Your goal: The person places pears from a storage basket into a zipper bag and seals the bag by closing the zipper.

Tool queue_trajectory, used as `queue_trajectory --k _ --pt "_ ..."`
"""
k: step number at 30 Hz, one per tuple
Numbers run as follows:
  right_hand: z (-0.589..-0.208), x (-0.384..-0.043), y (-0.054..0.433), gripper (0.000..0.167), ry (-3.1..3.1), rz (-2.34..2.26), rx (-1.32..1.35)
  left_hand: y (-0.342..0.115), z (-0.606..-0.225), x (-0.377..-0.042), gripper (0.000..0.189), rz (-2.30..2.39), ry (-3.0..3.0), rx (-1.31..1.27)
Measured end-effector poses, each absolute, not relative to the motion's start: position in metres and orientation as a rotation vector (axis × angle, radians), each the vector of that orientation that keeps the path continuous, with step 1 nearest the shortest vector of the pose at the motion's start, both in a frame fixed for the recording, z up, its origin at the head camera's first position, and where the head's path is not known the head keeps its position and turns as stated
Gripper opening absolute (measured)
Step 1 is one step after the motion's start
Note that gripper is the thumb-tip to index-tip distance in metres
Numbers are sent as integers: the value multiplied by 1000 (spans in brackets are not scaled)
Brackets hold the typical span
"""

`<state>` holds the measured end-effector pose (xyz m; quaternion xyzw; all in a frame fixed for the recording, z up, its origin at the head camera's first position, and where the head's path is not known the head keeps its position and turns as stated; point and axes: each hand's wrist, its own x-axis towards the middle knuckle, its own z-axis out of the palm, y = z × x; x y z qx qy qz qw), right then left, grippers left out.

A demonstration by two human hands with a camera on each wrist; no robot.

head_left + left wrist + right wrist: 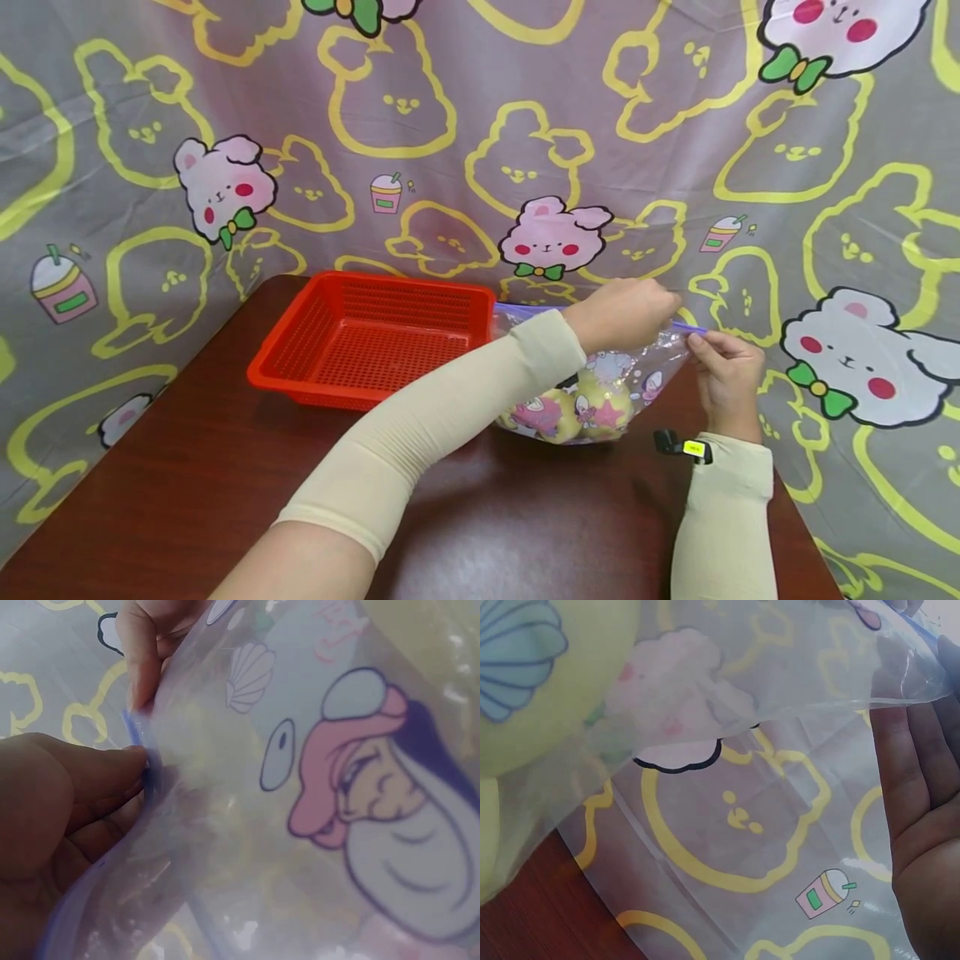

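Note:
A clear zip bag [637, 375] with a purple zip strip and cartoon prints holds several rounded yellow things [603, 408]. My left hand [626, 312] reaches across to the bag's top edge; in the left wrist view its thumb and fingers pinch the zip strip [136, 739]. My right hand [731, 371] pinches the zip's right end between thumb and fingers, close beside the left. In the right wrist view, the right palm [930, 825] shows beside the bag's edge, with a yellow rounded thing [555, 682] behind the film.
A red perforated plastic basket [375, 387] stands on the dark brown table [480, 533], left of the bag and close to it. A grey curtain [450, 75] with cartoon bears and rabbits hangs behind and around the table. Light sleeves cover both forearms, the left one passing in front of the basket.

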<state>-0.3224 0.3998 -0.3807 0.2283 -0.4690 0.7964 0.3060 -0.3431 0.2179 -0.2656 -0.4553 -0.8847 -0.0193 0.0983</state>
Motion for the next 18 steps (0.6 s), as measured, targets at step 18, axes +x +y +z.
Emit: queue_trajectory --k 18 --pt "-357 -312 402 16 -1622 1907 553 216 -263 -351 16 -412 -2636 -1475"
